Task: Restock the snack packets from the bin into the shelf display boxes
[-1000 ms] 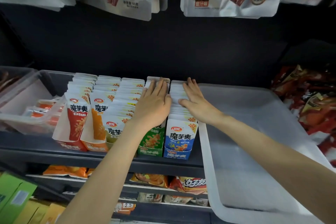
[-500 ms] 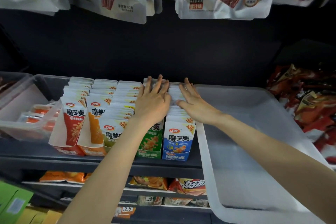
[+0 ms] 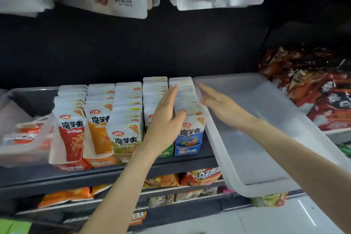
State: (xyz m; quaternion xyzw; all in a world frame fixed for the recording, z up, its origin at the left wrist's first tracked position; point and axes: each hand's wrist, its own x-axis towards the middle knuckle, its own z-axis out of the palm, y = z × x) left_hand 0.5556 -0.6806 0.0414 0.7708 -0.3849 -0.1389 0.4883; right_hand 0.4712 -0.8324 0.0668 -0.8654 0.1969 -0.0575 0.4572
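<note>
Snack packets [image 3: 190,100] fill all five display boxes on the shelf [image 3: 106,175]; the bin [image 3: 252,129] beside them looks empty. Left hand [image 3: 165,119] and right hand [image 3: 218,102], fingers straight and together, flank the blue row. Restocking seems nearly finished.

Single head view, close, angled down at shelf [image 3: 114,174].

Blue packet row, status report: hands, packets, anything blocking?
Left hand and right hand open, flanking blue packet row. Row full. Clear bin beside it looks empty. Nothing blocking.
</note>
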